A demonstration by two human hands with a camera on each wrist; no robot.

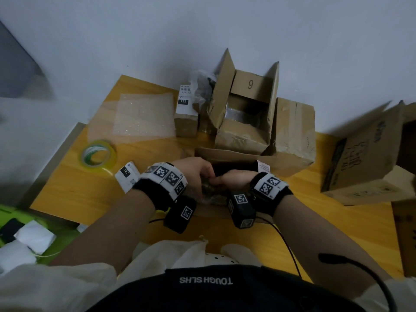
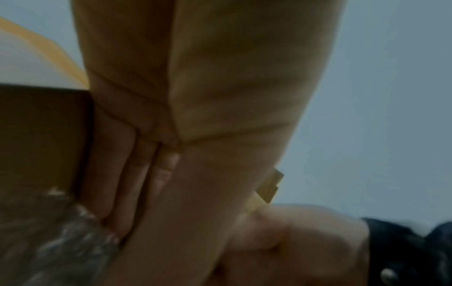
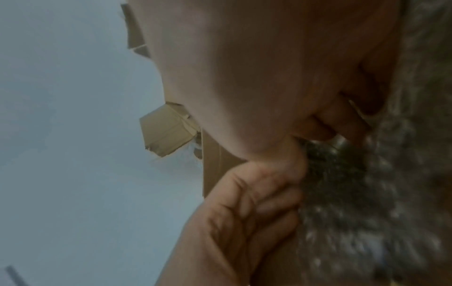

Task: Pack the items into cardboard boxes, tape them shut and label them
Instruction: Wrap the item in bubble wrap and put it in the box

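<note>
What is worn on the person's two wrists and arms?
Each wrist has a black band with white square-code tags: left band, right band. A black camera block hangs under each. Thin cables trail back. Forearms are bare; pale sleeves begin higher.

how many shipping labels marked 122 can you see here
2. One label is stuck on the small box at the back, left of the open box marked 9. The other label lies on the table beside the left wrist. Others may be hidden.
</note>
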